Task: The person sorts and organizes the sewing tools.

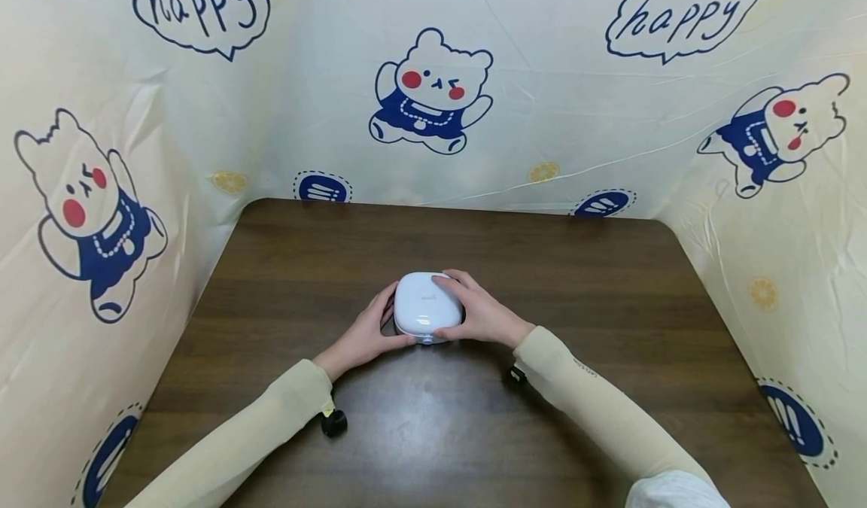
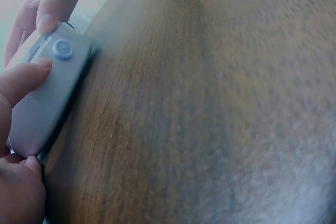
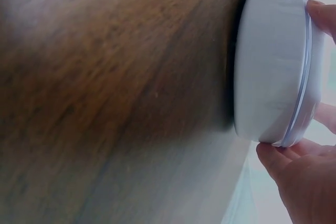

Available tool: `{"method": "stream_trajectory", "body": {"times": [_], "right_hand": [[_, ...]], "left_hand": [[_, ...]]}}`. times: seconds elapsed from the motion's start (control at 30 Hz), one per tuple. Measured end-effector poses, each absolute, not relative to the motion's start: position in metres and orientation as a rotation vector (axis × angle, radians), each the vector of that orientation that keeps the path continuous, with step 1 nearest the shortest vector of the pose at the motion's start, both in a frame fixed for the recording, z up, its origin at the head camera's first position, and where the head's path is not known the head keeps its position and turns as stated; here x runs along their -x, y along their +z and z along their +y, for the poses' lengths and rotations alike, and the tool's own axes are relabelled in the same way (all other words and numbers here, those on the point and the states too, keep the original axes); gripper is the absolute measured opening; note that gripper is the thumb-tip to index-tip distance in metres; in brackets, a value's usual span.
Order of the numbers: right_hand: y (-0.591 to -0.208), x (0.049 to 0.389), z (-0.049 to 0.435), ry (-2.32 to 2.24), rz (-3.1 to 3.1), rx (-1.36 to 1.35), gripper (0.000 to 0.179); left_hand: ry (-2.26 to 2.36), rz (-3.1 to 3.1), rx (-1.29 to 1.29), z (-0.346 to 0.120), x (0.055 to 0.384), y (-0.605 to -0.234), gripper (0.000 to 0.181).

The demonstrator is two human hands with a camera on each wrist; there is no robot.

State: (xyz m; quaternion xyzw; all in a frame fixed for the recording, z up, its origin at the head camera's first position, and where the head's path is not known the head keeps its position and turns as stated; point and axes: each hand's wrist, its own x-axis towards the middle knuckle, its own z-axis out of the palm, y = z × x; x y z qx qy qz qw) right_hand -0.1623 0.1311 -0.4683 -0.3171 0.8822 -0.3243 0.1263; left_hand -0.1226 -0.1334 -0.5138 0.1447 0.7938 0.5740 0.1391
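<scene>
A glossy white rounded-square case [image 1: 425, 305] with a lid sits on the brown wooden table [image 1: 420, 433]. A round pale-blue button [image 2: 63, 50] is on its front wall, and a thin seam runs below the lid in the right wrist view. My left hand [image 1: 366, 335] grips the case's left side, with the thumb pressed to the front near the button. From the right, my right hand [image 1: 486, 314] holds the case. Its thumb is at the front seam, one finger lies over the lid, and others reach round the far side. The inside of the case is hidden.
A pale cloth [image 1: 542, 101] printed with bears and the word "happy" hangs behind the table and along both sides. Small dark devices, such as the one [image 1: 334, 423] by the left sleeve, are worn at the wrists.
</scene>
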Motion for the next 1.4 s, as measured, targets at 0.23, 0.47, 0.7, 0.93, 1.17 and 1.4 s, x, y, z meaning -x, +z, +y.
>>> {"method": "stream_trajectory", "body": {"times": [0.23,0.47,0.7,0.93,1.17,1.4], "right_hand": [[-0.4694,0.1615,0.1308,-0.95,2.572,0.908,0.096],[-0.4692,0.1622,0.1309,-0.945,2.565,0.904,0.096],[-0.4691,0.1621,0.131,-0.955,2.554,0.903,0.097],[-0.4706,0.1621,0.1309,-0.96,2.537,0.894,0.097],[-0.4734,0.1604,0.1327,-0.975,2.521,0.893,0.098],[-0.4749,0.1584,0.1358,-0.959,2.506,0.903,0.101]], "left_hand": [[1.672,2.292,-0.415,-0.1314,0.1199,-0.5097,0.107],[1.656,2.304,-0.426,-0.134,0.1218,-0.516,0.107],[1.672,2.295,-0.417,-0.1326,0.1222,-0.5149,0.108],[1.643,2.304,-0.418,-0.1336,0.1223,-0.5149,0.108],[1.608,2.32,-0.43,-0.1341,0.1222,-0.5137,0.11],[1.607,2.323,-0.448,-0.1342,0.1221,-0.5131,0.11]]}}
